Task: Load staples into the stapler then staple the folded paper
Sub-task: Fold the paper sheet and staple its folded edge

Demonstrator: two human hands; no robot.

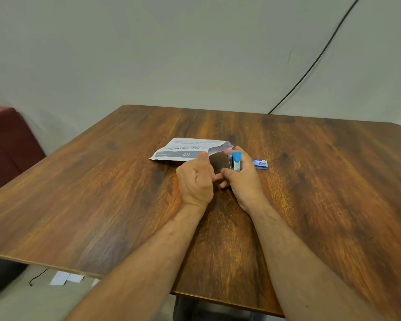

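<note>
The right hand (241,179) grips the stapler (235,161) upright; the left hand (196,179), fingers loosely curled, holds nothing visible. Staples could spill loading from the box (260,163) at three o'clock.

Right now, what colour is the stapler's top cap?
Light blue, on the stapler gripped by the right hand; head view.

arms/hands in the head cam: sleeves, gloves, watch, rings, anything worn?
Nothing worn that shows. Both forearms are bare up to the bottom edge of the frame, with no sleeve or cuff in view. The left hand and right hand have no gloves, and the wrists carry no watch or band. No ring is visible, though some fingers are hidden. No cables or markers are attached.
</note>
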